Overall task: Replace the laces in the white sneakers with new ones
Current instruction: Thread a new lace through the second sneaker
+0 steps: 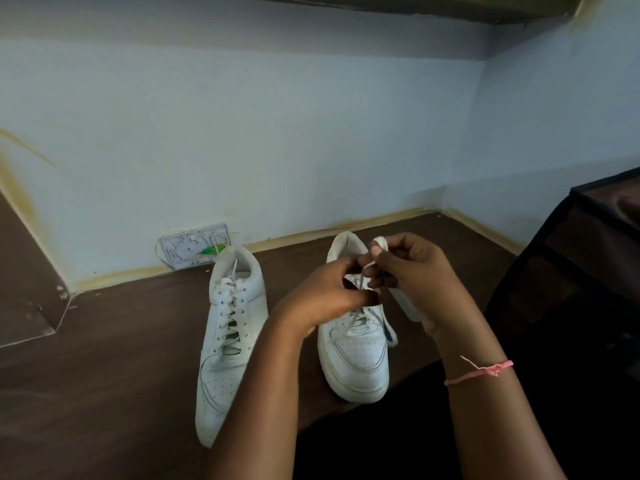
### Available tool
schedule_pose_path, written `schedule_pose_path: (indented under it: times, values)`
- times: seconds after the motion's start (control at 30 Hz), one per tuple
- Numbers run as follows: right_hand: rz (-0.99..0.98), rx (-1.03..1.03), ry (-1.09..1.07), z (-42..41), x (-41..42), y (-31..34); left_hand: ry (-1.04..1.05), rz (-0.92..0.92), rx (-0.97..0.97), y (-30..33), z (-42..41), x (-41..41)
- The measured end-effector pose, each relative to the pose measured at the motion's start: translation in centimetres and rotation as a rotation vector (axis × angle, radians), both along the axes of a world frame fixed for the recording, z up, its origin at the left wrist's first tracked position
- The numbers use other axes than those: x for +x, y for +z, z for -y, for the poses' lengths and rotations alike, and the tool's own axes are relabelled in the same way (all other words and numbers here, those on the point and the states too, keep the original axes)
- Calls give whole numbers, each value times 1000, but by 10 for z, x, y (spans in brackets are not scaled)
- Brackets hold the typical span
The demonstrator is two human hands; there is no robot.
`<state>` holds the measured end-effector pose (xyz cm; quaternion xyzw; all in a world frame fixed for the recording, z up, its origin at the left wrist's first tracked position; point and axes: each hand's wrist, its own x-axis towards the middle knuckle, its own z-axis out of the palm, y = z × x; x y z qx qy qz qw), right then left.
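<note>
Currently both the left hand (325, 292) and right hand (412, 271) pinch the lace (360, 284) above the right sneaker (356, 355), while the left sneaker (228, 334) beside them stands laced.

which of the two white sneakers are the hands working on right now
The right sneaker, nearer the dark cabinet. The left hand and right hand hold its lace above it; the left sneaker lies untouched.
</note>
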<state>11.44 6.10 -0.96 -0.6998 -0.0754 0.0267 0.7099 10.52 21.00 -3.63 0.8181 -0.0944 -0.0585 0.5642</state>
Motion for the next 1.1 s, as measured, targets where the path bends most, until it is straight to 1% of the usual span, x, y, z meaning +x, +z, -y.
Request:
schedule_pose_path:
  times: [0.03,0.1,0.17,0.23,0.3,0.37,0.43,0.47,0.57,0.63,0.67,0.73,0.77,0.8,0.87,0.97,1.03,1.07,1.1]
  values:
    - [-37,58,0,-1,1,-1,1,-6,-56,-4,5,2]
    - [-87,200,-22,-2,4,-2,71,37,-148,-12,13,8]
    - [-102,306,-53,1,8,-3,159,117,-122,-17,17,13]
    - [-116,312,-47,8,11,-4,220,178,-26,-17,15,14]
    - [-88,200,-87,15,11,-6,248,209,42,-16,8,14]
    - [6,-34,-163,20,12,-9,264,220,82,-15,1,15]
    - [60,-276,-149,22,13,-12,299,221,79,-14,-4,15]
    - [44,-359,-123,21,14,-14,311,210,53,-13,-5,16]
    - [-39,-450,-22,14,15,-18,380,150,-90,-15,-4,18]
    - [-37,-570,88,7,14,-23,418,112,-218,-17,-3,20]
    - [-21,-652,109,4,13,-28,426,95,-265,-18,-3,20]
    - [70,-790,15,-5,14,-36,421,74,-295,-19,-4,21]
    - [128,-804,-56,-7,14,-37,409,79,-270,-21,-5,21]
    - [177,-774,-118,-9,13,-35,393,91,-233,-22,-6,22]
    - [263,-614,-205,-10,13,-23,373,135,-168,-21,-10,26]
    - [382,-467,-236,-10,27,9,403,287,-104,-8,-12,41]
    - [326,-375,-194,-13,52,22,428,387,-29,2,-10,56]
    - [301,-387,-190,-17,66,22,428,397,33,5,-9,65]
    - [295,-463,-195,-22,80,20,413,373,126,7,-7,76]
